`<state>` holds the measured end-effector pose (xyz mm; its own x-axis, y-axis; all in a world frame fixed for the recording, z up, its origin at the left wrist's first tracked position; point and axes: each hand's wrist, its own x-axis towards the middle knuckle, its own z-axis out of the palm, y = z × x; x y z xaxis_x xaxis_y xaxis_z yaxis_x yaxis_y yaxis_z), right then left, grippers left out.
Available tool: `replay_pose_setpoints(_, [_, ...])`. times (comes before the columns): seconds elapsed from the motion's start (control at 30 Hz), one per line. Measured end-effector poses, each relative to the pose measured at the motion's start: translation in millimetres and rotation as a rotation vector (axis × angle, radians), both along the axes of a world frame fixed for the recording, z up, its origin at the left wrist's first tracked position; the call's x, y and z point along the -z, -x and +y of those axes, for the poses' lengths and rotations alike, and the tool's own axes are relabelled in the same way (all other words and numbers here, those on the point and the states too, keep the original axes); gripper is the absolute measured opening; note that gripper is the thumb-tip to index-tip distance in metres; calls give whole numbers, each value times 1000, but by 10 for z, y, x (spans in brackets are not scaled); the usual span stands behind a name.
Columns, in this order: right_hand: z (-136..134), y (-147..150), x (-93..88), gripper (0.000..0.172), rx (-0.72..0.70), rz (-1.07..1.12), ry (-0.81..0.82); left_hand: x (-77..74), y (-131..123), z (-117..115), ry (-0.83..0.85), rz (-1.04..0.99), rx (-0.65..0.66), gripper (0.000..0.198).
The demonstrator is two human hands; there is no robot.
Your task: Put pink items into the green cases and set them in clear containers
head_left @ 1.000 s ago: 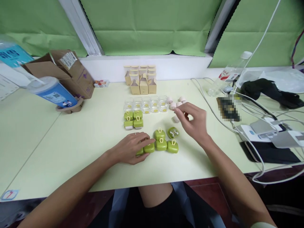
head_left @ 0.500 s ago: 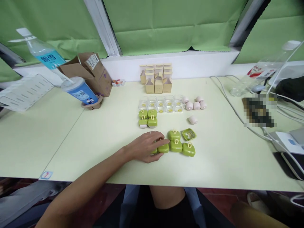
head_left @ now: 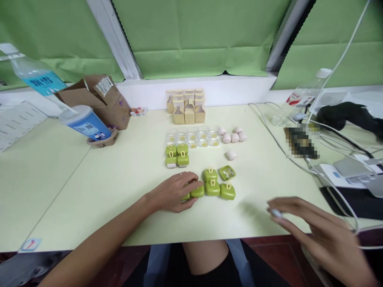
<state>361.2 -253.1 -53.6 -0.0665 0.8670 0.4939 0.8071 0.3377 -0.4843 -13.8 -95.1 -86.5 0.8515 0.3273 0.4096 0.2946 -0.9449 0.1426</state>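
Note:
My left hand [head_left: 176, 192] rests on the table with its fingers curled around a green lid [head_left: 197, 190] with a glossy rounded top; another green piece is partly hidden under the palm. Beside it stand three green lids [head_left: 212, 188] with cream loops, and an upturned green lid [head_left: 228, 172] shows its hollow inside. My right hand [head_left: 320, 231], blurred, is over the table's front right edge. Between its thumb and index finger it pinches a small whitish piece [head_left: 277, 213], too smeared to name. Several green-lidded cases [head_left: 183, 160] stand together farther left.
Clear square cups [head_left: 193, 139] stand in rows, with pale pink rounded pieces [head_left: 235, 137] to their right and one pink piece [head_left: 231, 155] nearer. Open small cartons [head_left: 189, 113] stand behind. Left are a cardboard box [head_left: 110, 103] and blue cup [head_left: 89, 123]; right, a bottle [head_left: 296, 99] and cables [head_left: 269, 133].
My right hand has come into view from the right with a small whitish piece pinched in it. My left hand stays around the green lid. The camera view has shifted to the right.

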Motion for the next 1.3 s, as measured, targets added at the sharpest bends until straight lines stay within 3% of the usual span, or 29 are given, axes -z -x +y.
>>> replay_pose_setpoints(0.03, [151,-49,89,14,-47,-22,43,-3,1,0,10,-4,1,35])
replay_pose_setpoints(0.17, [749,-309,425,29,60,-202,80,-15,3,2,52,-107,3,38])
replay_pose_setpoints(0.27, [1115,-457,485,34,134,-317,174,-32,1,9,80,-221,-5,39])
replay_pose_setpoints(0.4, [1403,-349,300,30,193,-465,311,-35,8,44,54,-352,-62,43])
replay_pose_setpoints(0.5, [1492,11,15,34,223,-522,240,-21,22,83,-16,-436,-105,48])
replay_pose_setpoints(0.57, [1534,312,-195,36,122,-489,278,-17,31,109,-28,-482,-162,44])
replay_pose_setpoints(0.67, [1602,682,-432,31,-114,-576,496,-17,43,146,11,-555,-262,39])
replay_pose_setpoints(0.83, [1701,796,-473,36,-205,-661,713,8,49,186,114,-636,-347,47])
replay_pose_setpoints(0.9, [1739,701,-431,31,-202,-546,658,26,45,182,155,-665,-353,45])
replay_pose_setpoints(1.07, [1886,452,-238,33,180,-422,320,71,27,136,279,-688,-337,46])
replay_pose_setpoints(1.2, [1988,412,-22,28,41,-368,438,93,19,128,308,-685,-312,47])
replay_pose_setpoints(1.3, [1990,489,27,24,-20,-129,321,77,7,134,255,-667,-333,48])
